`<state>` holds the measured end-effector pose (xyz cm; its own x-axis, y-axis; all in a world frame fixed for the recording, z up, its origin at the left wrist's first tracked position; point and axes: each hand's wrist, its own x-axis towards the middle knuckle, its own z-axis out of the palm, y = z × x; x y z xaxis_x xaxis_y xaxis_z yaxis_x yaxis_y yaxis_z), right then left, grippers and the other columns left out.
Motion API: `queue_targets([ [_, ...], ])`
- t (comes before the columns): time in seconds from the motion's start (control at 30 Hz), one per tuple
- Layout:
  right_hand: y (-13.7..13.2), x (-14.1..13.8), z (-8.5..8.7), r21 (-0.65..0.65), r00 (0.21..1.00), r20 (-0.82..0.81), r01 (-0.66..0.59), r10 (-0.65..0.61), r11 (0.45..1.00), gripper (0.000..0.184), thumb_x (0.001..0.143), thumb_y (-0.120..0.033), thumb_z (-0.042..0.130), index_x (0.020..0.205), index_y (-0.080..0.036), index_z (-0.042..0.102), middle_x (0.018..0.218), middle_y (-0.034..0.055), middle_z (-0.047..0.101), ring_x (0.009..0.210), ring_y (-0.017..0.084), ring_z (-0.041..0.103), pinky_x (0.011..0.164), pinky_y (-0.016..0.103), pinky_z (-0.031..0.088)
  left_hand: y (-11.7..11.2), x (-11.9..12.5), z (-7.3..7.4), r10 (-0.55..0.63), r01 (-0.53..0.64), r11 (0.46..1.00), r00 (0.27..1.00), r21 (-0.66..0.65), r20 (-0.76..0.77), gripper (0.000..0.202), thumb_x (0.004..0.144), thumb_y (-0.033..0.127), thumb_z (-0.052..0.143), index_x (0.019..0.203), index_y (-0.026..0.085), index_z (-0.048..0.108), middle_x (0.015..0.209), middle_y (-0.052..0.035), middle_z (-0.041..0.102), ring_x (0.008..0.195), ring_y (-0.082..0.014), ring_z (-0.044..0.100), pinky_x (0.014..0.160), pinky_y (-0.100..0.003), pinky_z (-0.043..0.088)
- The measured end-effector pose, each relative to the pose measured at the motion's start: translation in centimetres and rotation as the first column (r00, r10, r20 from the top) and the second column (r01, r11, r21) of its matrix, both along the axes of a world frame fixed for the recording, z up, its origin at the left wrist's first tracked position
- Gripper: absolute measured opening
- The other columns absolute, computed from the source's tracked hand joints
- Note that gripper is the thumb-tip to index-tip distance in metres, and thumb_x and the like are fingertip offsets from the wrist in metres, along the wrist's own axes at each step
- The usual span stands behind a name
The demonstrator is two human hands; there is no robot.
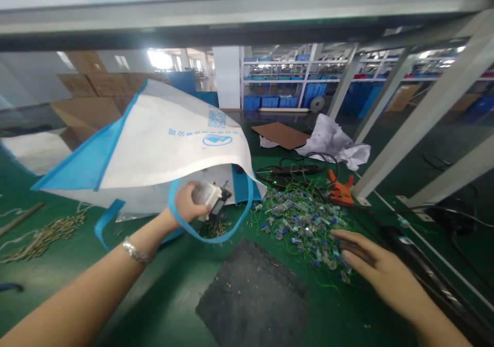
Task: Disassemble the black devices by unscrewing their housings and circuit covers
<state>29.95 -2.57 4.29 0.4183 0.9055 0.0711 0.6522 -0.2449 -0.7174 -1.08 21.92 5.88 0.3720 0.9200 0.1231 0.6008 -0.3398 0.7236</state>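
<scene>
My left hand (187, 203) is closed around a small box-shaped device (214, 197), pale and clear on one side and black on the other. It is at the mouth of a white and blue bag (173, 141) lying on its side, with a blue handle loop (250, 203) around the hand and device. My right hand (365, 257) reaches in from the right with fingers stretched out and thumb apart. Its fingertips are at the edge of a heap of small clear and blue plastic pieces (304, 223) with thin green wires. I see nothing held in it.
A dark grey mat (254, 295) lies in front, with brass-coloured bits on it. Screws (54, 233) are heaped at left. Behind the heap are an orange-handled tool (340, 188), a black corded tool (297, 170), cardboard (281, 134) and crumpled white sheeting (334, 141). Metal legs (432, 105) stand right.
</scene>
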Motion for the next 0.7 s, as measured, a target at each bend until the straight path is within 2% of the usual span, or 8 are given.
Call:
queue_targets([
  [0.07,0.5,-2.5,0.5,-0.027,0.985,-0.133,-0.112,0.108,0.993,0.045,0.072,-0.053,0.052,0.103,-0.021,0.059,0.109,0.0076,0.057,0.094,0.023,0.057,0.086,0.037,0.047,-3.9,-0.4,-0.9,-0.052,0.084,0.966,0.989,-0.245,0.136,0.053,0.054,0.023,0.067,0.102,0.010,0.050,0.085,-0.0067,0.059,0.075,-0.0232,0.057,0.064,-0.034,0.046],
  [0.17,1.4,-6.4,1.6,-0.003,0.949,-0.148,-0.282,0.279,0.959,0.033,0.077,-0.042,0.051,0.103,-0.022,0.058,0.106,0.0054,0.058,0.096,0.022,0.055,0.088,0.036,0.044,-9.4,-0.1,-1.8,-0.025,0.357,0.741,0.861,-0.569,0.508,0.050,0.056,0.025,0.064,0.102,0.012,0.048,0.086,-0.0062,0.059,0.076,-0.0199,0.057,0.064,-0.029,0.044],
  [0.3,2.7,-9.8,2.8,0.023,0.913,-0.114,-0.392,0.392,0.920,0.037,0.081,-0.036,0.047,0.113,-0.020,0.052,0.108,0.0068,0.055,0.098,0.021,0.051,0.089,0.036,0.040,-13.6,1.0,-2.0,0.058,0.602,0.462,0.713,-0.652,0.699,0.044,0.055,0.025,0.065,0.094,0.012,0.052,0.082,-0.0063,0.058,0.072,-0.0186,0.056,0.064,-0.028,0.042],
  [0.4,3.6,-10.7,2.9,-0.001,0.885,-0.179,-0.437,0.430,0.899,0.044,0.083,-0.040,0.042,0.118,-0.015,0.048,0.101,0.0091,0.055,0.090,0.020,0.052,0.083,0.036,0.041,-14.7,1.7,-2.4,0.039,0.709,0.329,0.650,-0.624,0.759,0.049,0.051,0.020,0.066,0.098,0.013,0.051,0.085,-0.0060,0.058,0.073,-0.0174,0.055,0.063,-0.026,0.040],
  [0.47,4.0,-10.9,2.8,-0.035,0.844,-0.233,-0.503,0.483,0.863,0.039,0.081,-0.040,0.045,0.109,-0.015,0.054,0.093,0.0073,0.057,0.084,0.019,0.053,0.078,0.033,0.041,-15.0,2.0,-3.0,-0.004,0.757,0.315,0.603,-0.572,0.797,0.055,0.049,0.015,0.065,0.101,0.014,0.050,0.088,-0.0042,0.057,0.077,-0.0174,0.053,0.065,-0.026,0.039],
  [0.53,4.1,-11.0,2.8,-0.046,0.817,-0.266,-0.541,0.512,0.840,0.029,0.078,-0.037,0.050,0.094,-0.015,0.059,0.080,0.0035,0.057,0.074,0.016,0.053,0.068,0.028,0.042,-15.4,2.3,-3.8,-0.057,0.764,0.355,0.593,-0.538,0.803,0.056,0.049,0.016,0.066,0.102,0.016,0.049,0.087,-0.0023,0.055,0.081,-0.0180,0.051,0.067,-0.026,0.038],
  [0.63,4.0,-11.6,2.7,-0.009,0.839,-0.273,-0.491,0.471,0.871,0.019,0.075,-0.032,0.051,0.084,-0.016,0.052,0.060,-0.0033,0.045,0.055,0.010,0.043,0.051,0.021,0.034,-15.8,2.5,-4.9,-0.145,0.664,0.538,0.680,-0.519,0.719,0.054,0.054,0.025,0.069,0.102,0.016,0.048,0.085,-0.0012,0.053,0.080,-0.0176,0.049,0.067,-0.026,0.037],
  [0.7,4.1,-12.2,2.4,0.036,0.877,-0.253,-0.413,0.408,0.910,0.016,0.074,-0.030,0.051,0.081,-0.017,0.045,0.057,-0.0053,0.039,0.051,0.009,0.037,0.048,0.020,0.030,-16.0,2.5,-5.3,-0.181,0.584,0.657,0.736,-0.476,0.653,0.052,0.058,0.032,0.069,0.103,0.015,0.048,0.085,-0.0014,0.053,0.079,-0.0175,0.048,0.067,-0.026,0.036],
])
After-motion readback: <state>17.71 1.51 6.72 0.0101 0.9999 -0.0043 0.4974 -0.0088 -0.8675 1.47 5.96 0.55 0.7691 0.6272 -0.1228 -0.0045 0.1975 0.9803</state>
